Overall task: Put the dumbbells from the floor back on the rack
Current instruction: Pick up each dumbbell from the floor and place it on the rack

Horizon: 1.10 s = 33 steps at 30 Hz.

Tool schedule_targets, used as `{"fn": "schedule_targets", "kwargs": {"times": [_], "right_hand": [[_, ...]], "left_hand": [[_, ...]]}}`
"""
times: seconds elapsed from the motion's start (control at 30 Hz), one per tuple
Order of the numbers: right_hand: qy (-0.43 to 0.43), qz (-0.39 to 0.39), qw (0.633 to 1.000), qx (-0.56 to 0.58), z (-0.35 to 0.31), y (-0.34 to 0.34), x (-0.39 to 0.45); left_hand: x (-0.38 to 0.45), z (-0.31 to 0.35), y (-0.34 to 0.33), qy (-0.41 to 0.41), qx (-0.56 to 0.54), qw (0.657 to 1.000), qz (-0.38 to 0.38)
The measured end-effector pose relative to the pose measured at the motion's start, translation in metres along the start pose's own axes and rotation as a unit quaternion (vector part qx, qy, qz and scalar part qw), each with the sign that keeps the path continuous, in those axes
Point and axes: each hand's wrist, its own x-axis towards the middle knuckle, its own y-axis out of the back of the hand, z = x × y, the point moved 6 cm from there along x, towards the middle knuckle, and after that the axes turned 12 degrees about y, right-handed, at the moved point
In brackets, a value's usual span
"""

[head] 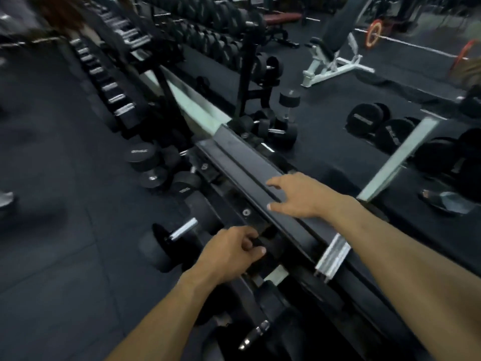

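The black dumbbell rack (244,162) runs diagonally from the lower right to the upper left. My right hand (294,196) lies open on its top rail, fingers spread. Lower down, my left hand (231,252) has its fingers curled round a dark piece at the lower tier, apparently the handle of a dumbbell (273,247); blur hides the detail. Just left of that hand sits a black dumbbell with a chrome handle (182,229). Several round black dumbbells (141,156) lie on the floor against the rack's foot.
A wall mirror (338,142) behind the rack reflects benches, floor dumbbells and a barbell. A second, loaded rack (114,89) stretches away at the upper left. Dark rubber floor (52,204) spreads to the left. Another chrome handle (256,332) shows near the bottom edge.
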Motion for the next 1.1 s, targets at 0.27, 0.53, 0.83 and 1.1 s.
{"fn": "schedule_targets", "kwargs": {"times": [0.27, 0.53, 0.83, 1.1], "right_hand": [[0.161, -0.049, 0.985, -0.029, -0.165, -0.058, 0.085], [0.311, -0.152, 0.935, -0.080, -0.351, -0.180, 0.115], [0.401, -0.286, 0.859, -0.142, -0.505, -0.401, 0.084], [0.391, -0.373, 0.825, -0.167, -0.533, -0.592, 0.075]], "left_hand": [[-0.071, -0.169, 0.052, 0.159, -0.025, 0.981, 0.107], [-0.183, -0.334, 0.043, 0.320, -0.071, 0.921, 0.212], [-0.301, -0.517, -0.062, 0.473, -0.130, 0.851, 0.187], [-0.320, -0.633, -0.191, 0.517, -0.212, 0.816, 0.146]]}}
